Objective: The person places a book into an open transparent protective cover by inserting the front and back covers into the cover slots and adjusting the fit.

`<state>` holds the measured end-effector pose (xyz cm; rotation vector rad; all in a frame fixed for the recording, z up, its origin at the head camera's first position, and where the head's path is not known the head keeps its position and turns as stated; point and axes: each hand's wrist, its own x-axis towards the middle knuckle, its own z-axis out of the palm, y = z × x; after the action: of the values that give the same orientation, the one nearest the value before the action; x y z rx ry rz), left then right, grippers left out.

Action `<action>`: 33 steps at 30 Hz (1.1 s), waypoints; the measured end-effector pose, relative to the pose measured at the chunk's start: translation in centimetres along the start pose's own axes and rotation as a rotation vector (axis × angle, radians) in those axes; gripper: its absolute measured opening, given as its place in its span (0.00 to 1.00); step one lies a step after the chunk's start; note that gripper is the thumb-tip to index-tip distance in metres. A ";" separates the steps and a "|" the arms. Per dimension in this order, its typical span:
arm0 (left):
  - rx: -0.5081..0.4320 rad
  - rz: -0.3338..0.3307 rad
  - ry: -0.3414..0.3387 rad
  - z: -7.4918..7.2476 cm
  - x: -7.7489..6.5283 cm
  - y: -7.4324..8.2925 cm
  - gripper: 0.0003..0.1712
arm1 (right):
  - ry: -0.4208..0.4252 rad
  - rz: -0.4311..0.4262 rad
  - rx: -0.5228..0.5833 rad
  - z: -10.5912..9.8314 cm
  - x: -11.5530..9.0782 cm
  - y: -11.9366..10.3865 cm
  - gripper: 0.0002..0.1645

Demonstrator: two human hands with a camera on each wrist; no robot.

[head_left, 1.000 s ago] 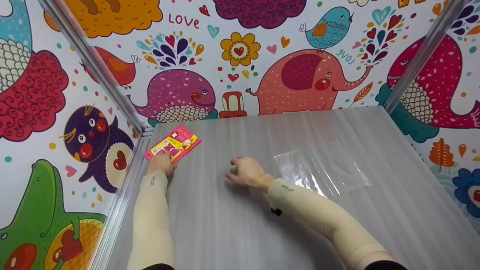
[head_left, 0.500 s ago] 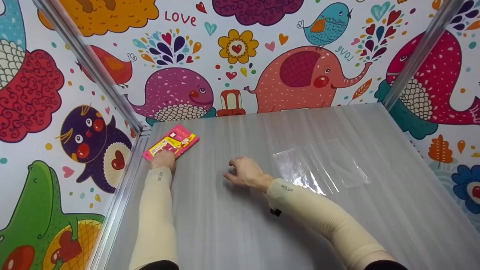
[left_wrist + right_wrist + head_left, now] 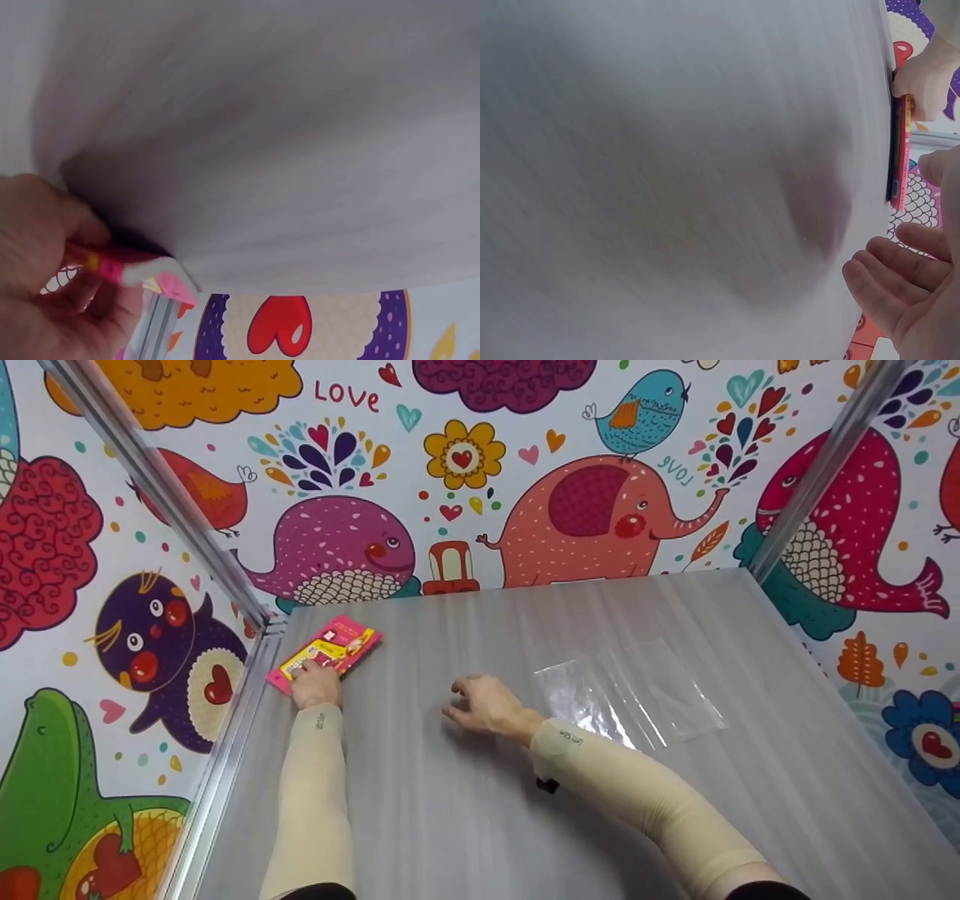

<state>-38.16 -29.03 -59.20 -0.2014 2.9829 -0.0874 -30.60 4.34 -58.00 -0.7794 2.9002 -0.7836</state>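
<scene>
Cream fabric sleeves (image 3: 311,795) cover both forearms, nearest below the grip, over a grey, faintly streaked table (image 3: 442,825). To the right of the grip, the bare right hand (image 3: 491,706) hangs above the tabletop, its fingers loosely bent around nothing. Farther right, beyond that hand, a clear, flat, rectangular plastic bag (image 3: 630,694) lies creased and shiny; neither hand touches it.

At the grip itself, the left hand (image 3: 315,682) pinches the near edge of a flat pink-and-yellow printed packet (image 3: 334,647), thumb on one side and fingers on the other, as the left wrist view shows. From there the packet runs away at a slant, its far end up and right of the fingers. Whether it rests fully on the table or is slightly raised, I cannot tell.

Judging by this, the step in hand is securing the packet; the next move calls for keeping that pinch firm and the packet level, with the right hand free to help.

Beyond the grip stands a white wall printed with cartoon animals (image 3: 540,525).
</scene>
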 end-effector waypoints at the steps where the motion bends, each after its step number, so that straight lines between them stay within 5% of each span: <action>1: -0.010 -0.001 0.008 0.0 0.0 0.0 0.21 | 0.000 -0.002 0.003 0.0 0.1 0.0 0.29; 12: -0.029 -0.014 0.187 1.0 -1.1 0.1 0.23 | 0.001 -0.011 0.057 0.0 0.7 -0.3 0.25; 28: -0.044 0.007 0.319 0.8 -2.8 -0.1 0.25 | -0.031 0.138 0.295 0.4 1.1 -1.0 0.28; 33: -0.077 0.057 0.376 0.4 -3.2 0.2 0.24 | -0.028 0.171 0.350 0.4 1.4 -1.7 0.28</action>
<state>-34.95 -28.43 -59.15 -0.1189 3.3674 -0.0039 -31.01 2.22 -57.40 -0.4956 2.6470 -1.1994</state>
